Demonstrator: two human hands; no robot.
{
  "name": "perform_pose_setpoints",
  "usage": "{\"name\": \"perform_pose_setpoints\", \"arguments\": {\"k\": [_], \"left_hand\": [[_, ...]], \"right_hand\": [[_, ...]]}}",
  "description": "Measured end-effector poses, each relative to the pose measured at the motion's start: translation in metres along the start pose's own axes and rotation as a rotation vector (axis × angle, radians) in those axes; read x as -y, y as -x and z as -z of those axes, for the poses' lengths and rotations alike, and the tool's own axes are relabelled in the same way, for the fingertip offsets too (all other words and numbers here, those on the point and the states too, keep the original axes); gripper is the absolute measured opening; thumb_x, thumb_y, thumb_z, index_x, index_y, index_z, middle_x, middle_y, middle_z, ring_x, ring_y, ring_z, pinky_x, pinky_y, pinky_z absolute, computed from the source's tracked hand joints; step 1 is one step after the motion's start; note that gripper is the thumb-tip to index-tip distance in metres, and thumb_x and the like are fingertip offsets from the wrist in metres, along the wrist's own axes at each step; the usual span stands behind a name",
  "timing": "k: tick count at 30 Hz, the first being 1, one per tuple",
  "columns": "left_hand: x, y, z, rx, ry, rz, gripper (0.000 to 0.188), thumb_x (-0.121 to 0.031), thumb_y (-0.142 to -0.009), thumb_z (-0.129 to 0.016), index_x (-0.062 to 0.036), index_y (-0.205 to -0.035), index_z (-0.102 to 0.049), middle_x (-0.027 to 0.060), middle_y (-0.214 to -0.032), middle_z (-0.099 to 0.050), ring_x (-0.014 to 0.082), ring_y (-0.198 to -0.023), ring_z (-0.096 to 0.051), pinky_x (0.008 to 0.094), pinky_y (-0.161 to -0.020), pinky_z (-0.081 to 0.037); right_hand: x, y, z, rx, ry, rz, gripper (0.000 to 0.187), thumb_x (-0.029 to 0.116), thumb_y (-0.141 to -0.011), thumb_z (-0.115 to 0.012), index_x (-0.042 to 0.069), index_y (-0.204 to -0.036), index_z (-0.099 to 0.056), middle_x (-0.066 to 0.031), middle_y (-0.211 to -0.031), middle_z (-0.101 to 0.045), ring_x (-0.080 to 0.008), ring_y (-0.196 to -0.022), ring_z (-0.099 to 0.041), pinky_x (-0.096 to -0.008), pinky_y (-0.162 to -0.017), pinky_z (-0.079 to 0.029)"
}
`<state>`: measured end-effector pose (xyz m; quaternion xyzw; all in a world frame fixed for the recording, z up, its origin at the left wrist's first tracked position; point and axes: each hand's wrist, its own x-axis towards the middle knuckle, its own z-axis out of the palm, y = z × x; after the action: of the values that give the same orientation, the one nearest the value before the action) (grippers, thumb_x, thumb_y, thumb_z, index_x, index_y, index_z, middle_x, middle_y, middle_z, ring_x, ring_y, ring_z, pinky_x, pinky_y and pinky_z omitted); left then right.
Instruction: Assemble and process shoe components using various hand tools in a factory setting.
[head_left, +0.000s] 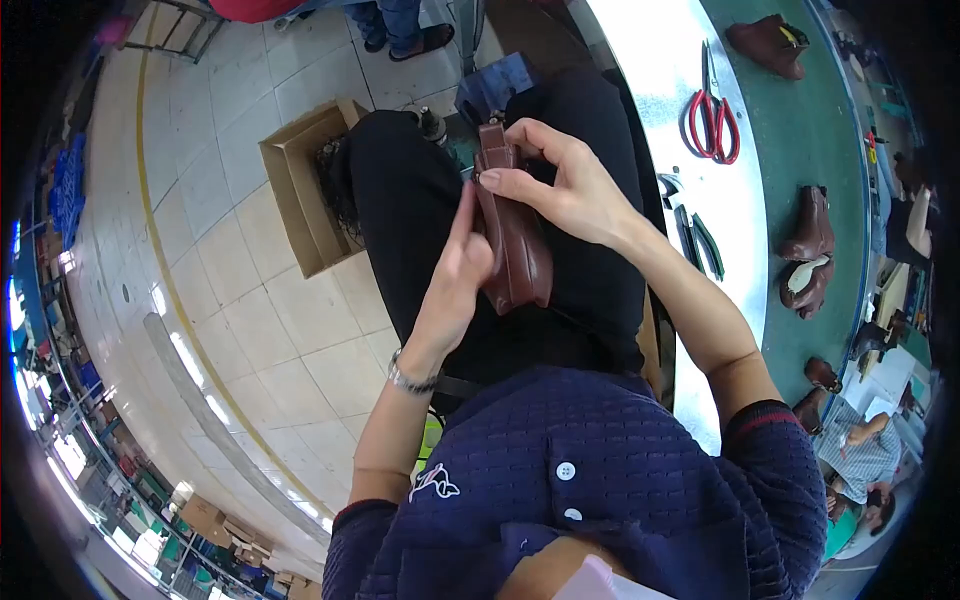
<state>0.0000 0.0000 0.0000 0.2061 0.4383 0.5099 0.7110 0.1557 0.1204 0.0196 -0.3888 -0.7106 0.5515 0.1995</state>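
Note:
A brown leather boot [517, 262] is held over my lap between my thighs, its rounded end toward me and its narrow strap-like end pointing away. My right hand [565, 185] grips that far end, thumb on top and fingers around its right side. Along the boot's left side lies my left hand [462, 270], its index finger stretched toward the far end and the other fingers curled in against the leather. What those curled fingers touch is partly hidden by the hand.
On the shiny metal bench at right lie red-handled scissors [712, 128] and green-and-black pliers [698, 243]. Beyond, a green conveyor [745, 50] carries several brown boots [768, 45]. A cardboard box [290, 205] stands on the floor by my left leg. Other people are at far right and top.

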Motion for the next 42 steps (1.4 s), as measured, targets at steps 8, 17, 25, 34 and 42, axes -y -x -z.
{"name": "perform_pose_setpoints", "arguments": {"k": [8, 17, 25, 34, 42], "left_hand": [[-0.017, 0.028, -0.008, 0.029, -0.442, -0.021, 0.089, -0.027, -0.079, -0.081, 0.008, -0.145, -0.03, 0.0194, -0.136, -0.049, 0.0224, -0.122, -0.052, 0.0336, -0.105, -0.04], [-0.012, 0.04, -0.026, -0.078, -0.772, -0.137, 0.089, -0.031, -0.074, -0.083, 0.0081, -0.14, -0.038, 0.0222, -0.125, -0.056, 0.0254, -0.112, -0.06, 0.0332, -0.097, -0.046], [0.04, -0.002, 0.023, 0.102, -0.69, -0.201, 0.132, -0.028, -0.062, -0.091, -0.0042, -0.152, 0.002, 0.0201, -0.151, -0.028, 0.0296, -0.139, -0.032, 0.0395, -0.113, -0.029], [0.007, -0.006, 0.008, 0.211, -0.518, -0.257, 0.113, -0.011, -0.066, -0.088, -0.0077, -0.153, -0.015, 0.0139, -0.147, -0.038, 0.0228, -0.131, -0.043, 0.0371, -0.106, -0.04], [-0.063, -0.042, -0.073, 0.385, -0.754, -0.12, 0.065, -0.027, -0.08, -0.079, 0.002, -0.128, -0.048, 0.0124, -0.118, -0.062, 0.0227, -0.11, -0.06, 0.0352, -0.097, -0.046]], "right_hand": [[0.004, 0.008, -0.043, -0.336, -0.211, -0.008, 0.023, 0.02, -0.087, -0.067, 0.003, -0.098, -0.055, -0.0026, -0.081, -0.059, -0.0081, -0.072, -0.054, -0.0234, -0.066, -0.045], [0.001, 0.015, -0.042, -0.382, -0.134, 0.051, 0.03, 0.027, -0.084, -0.068, 0.002, -0.097, -0.059, -0.0112, -0.08, -0.065, -0.0169, -0.068, -0.062, -0.0294, -0.061, -0.049], [-0.011, 0.013, -0.012, -0.062, -0.496, -0.01, 0.022, 0.023, -0.099, -0.055, 0.002, -0.1, -0.062, -0.0005, -0.083, -0.062, -0.0053, -0.078, -0.056, -0.0228, -0.072, -0.046], [-0.034, 0.074, 0.039, 0.033, -0.224, 0.045, 0.1, 0.041, -0.078, -0.077, 0.007, -0.152, -0.02, -0.0139, -0.144, -0.043, -0.0248, -0.136, -0.037, -0.0402, -0.111, -0.026], [-0.008, 0.119, 0.044, -0.353, -0.523, 0.089, 0.103, 0.009, -0.065, -0.087, 0.005, -0.149, -0.028, -0.0124, -0.144, -0.043, -0.0201, -0.125, -0.049, -0.0357, -0.107, -0.038]]}}
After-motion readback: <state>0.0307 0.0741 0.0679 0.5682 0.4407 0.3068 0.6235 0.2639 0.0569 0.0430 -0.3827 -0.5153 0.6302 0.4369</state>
